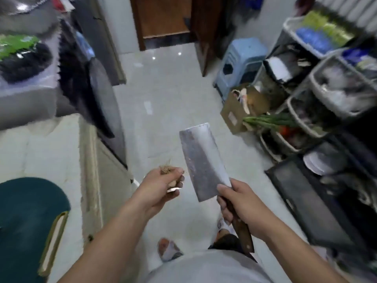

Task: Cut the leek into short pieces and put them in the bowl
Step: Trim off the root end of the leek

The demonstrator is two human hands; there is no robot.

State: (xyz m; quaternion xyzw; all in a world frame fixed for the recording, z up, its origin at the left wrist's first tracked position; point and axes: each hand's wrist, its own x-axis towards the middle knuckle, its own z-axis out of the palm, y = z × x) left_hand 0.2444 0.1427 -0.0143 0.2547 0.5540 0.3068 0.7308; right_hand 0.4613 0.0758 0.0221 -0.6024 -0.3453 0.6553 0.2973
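Hands full – left hand (163, 183) clutches a pale, rooty leek end (166, 170); right hand (240, 203) grips a wooden-handled steel cleaver (202, 160).
Blade points to 12 o'clock, near left fingers – a careless swing risks a nick.

Your cleaver (204, 160): dull grey steel blade, darker mottled patches, dark brown wooden handle. Scrap in your left hand (161, 185): tan, stringy roots, pale end. Floor (163, 99): glossy off-white tile. Stool (240, 60): pale blue plastic. Chopping board (26, 221): deep teal, cream-gold handle trim. Counter (40, 146): cream. Door (163, 17): reddish brown wood. Rack (306, 103): light grey baskets, green stalks, red-orange produce. Cardboard box (234, 117): brown. Your shirt (204, 268): light grey.
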